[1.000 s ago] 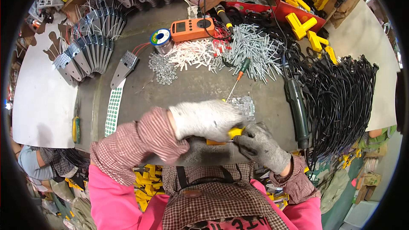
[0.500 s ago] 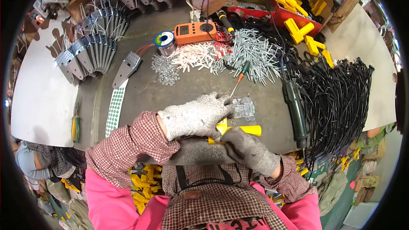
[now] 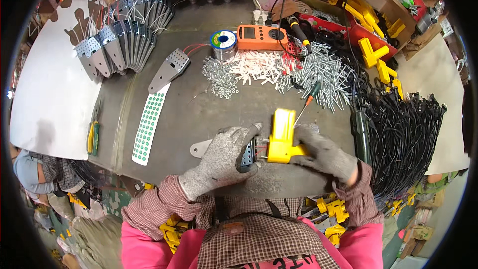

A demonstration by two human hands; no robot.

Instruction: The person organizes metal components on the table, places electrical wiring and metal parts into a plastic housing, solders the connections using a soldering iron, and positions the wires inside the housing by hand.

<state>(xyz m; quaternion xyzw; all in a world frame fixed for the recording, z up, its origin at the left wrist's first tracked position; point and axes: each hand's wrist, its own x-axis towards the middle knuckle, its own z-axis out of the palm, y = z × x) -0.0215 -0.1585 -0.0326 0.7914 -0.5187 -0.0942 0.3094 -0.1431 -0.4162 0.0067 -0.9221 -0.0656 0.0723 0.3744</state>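
My left hand [image 3: 221,155], in a grey work glove, is closed around a flat metal plate; its rounded grey end [image 3: 200,148] pokes out to the left and its perforated end [image 3: 248,153] faces right. Thin wires run from that end toward a yellow plastic housing [image 3: 282,132], a T-shaped piece just above the table's near edge. My right hand [image 3: 326,153], also gloved, grips the housing at its right side. Beyond the housing lies a screwdriver [image 3: 313,91] with a green and orange handle, its shaft pointing toward me.
Behind lie metal nuts [image 3: 220,78], white sleeves [image 3: 256,66], long screws [image 3: 326,74], a solder reel [image 3: 223,45] and an orange meter [image 3: 261,37]. Black cables [image 3: 403,144] heap at right beside a dark power screwdriver [image 3: 360,134]. Left are a sticker strip [image 3: 150,124], pliers [image 3: 93,137] and stacked metal plates [image 3: 119,45].
My hands have moved apart sideways. The yellow housing now stands more upright in my right hand, and the wired metal plate shows in my left. The view has shifted.
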